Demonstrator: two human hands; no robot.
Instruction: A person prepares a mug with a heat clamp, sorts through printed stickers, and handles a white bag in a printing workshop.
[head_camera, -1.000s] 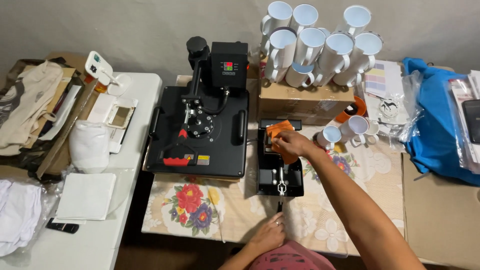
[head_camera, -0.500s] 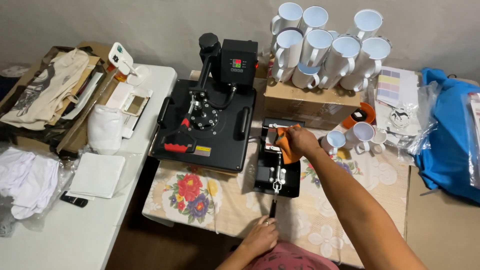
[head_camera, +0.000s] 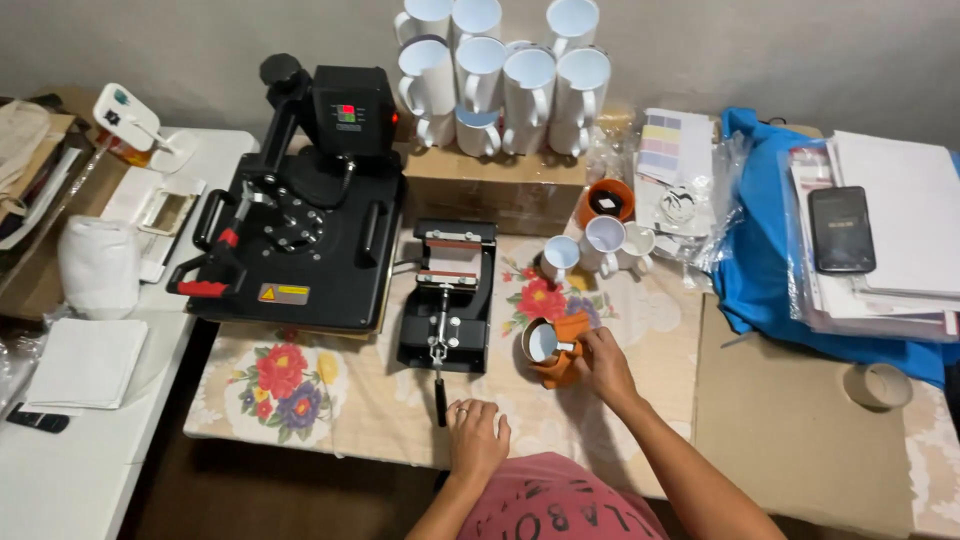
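Note:
My right hand (head_camera: 603, 366) grips an orange cloth (head_camera: 566, 350) wrapped around a white mug (head_camera: 541, 341) that lies on its side on the floral tablecloth (head_camera: 300, 385), mouth facing left. The mug sits just right of the small black mug press (head_camera: 449, 296), whose lever handle points toward me. My left hand (head_camera: 476, 437) rests flat on the table edge, fingers spread, beside the tip of that lever. A ring shows on one finger.
A large black flat heat press (head_camera: 300, 215) stands left of the mug press. White mugs (head_camera: 500, 70) are stacked on a cardboard box (head_camera: 495, 190) at the back, three more (head_camera: 598, 243) stand nearby. Blue bag, papers and phone (head_camera: 841, 228) lie right; tape roll (head_camera: 876, 385).
My right hand pulled the orange-wrapped mug out of the mug press and set it down to the right of it. The camera view shifted right and closer.

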